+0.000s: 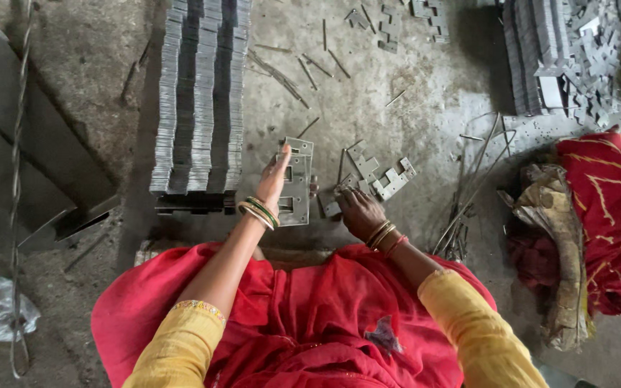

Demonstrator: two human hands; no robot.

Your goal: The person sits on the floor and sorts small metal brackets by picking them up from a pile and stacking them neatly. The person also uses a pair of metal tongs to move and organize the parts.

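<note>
Top-down view of a person seated on a concrete floor [411,122], red cloth over lap, yellow sleeves, bangles on both wrists. Left hand [276,176] rests edge-on along the left side of a flat grey metal hinge plate [297,188] w/ rectangular cut-outs; fingers lie straight against it, so the grip looks released rather than closed around it. Plate lies flat on the floor just in front of the knees, long axis running away from the person, far end pointing toward the top of the view. Right hand [359,210] is knuckles-up over small notched metal pieces [386,179] just right of the plate; fingertips curl down, can't tell if they pinch anything. Plate looks thin, stiff, prob. fairly light, w/ sharp stamped edges; best taken by the long side edges, not the cut-outs. Left of it, tall rows of stacked plates [199,100]; loose thin rods [303,72] lie scattered beyond; another plate pile [540,57] top right.
</note>
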